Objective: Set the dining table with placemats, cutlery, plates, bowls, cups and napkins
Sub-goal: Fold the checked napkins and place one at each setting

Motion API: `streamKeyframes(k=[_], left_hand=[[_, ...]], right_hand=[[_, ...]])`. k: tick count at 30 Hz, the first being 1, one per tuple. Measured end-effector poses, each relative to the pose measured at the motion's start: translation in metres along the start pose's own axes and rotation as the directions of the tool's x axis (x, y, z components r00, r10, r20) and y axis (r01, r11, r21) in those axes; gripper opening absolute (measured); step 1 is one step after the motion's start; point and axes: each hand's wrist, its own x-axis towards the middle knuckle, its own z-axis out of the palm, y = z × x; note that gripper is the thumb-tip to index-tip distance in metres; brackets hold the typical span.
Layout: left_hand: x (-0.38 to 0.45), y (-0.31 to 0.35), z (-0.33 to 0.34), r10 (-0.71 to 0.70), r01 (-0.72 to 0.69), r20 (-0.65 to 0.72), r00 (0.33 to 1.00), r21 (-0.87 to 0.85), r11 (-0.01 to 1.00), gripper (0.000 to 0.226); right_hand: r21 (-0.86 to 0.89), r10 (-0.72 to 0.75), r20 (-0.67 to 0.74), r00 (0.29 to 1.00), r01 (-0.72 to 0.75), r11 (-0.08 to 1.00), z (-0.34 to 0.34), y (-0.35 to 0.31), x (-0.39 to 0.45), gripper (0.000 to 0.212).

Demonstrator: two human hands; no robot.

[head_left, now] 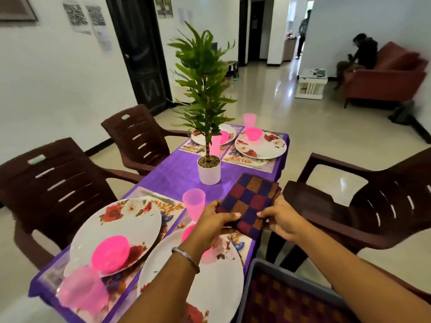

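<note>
Plates (260,145), bowls (253,133), cups (193,201) already laid on surface (177,173); checked napkin (249,201) at 1 o'clock, pinched by left hand (215,221) and right hand (283,220) fingers, unplaced.

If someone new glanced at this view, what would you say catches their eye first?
Most likely the checked napkin, dark blue, red and orange, which the left hand and right hand hold together over the right edge of the purple tablecloth. Next comes the tall green plant in a white pot at the table's middle. Bright pink cups and bowls stand out on the floral plates, such as the pink bowl at near left.
</note>
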Motion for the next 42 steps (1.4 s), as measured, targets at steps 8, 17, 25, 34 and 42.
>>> streamKeyframes(k=[8, 17, 25, 34, 42], left_hand=[[0.081, -0.022, -0.005, 0.003, -0.001, -0.007, 1.0, 0.219, 0.976, 0.044], [0.156, -0.056, 0.0, 0.089, -0.051, -0.059, 0.994, 0.471, 0.881, 0.028], [0.208, -0.07, -0.006, 0.153, -0.082, -0.058, 0.986, 0.635, 0.768, 0.037], [0.229, -0.1, -0.013, 0.003, -0.002, 0.002, 1.0, 0.912, 0.41, 0.049], [0.196, -0.1, 0.024, 0.287, -0.168, 0.13, 0.949, 0.979, 0.111, 0.038]], right_hand=[[-0.038, 0.03, -0.258, 0.966, -0.041, 0.998, -0.014, 0.021, 0.062, 0.075], [-0.17, -0.073, -0.396, 0.915, 0.005, 0.985, -0.035, 0.053, 0.133, 0.048], [-0.335, -0.085, -0.264, 0.961, -0.009, 0.942, -0.052, 0.077, 0.19, 0.079], [-0.9, 0.009, -0.283, 0.959, -0.269, 0.343, -0.059, 0.115, 0.196, 0.074], [-0.826, -0.248, -0.338, 0.908, -0.159, 0.541, -0.074, 0.129, 0.179, 0.045]])
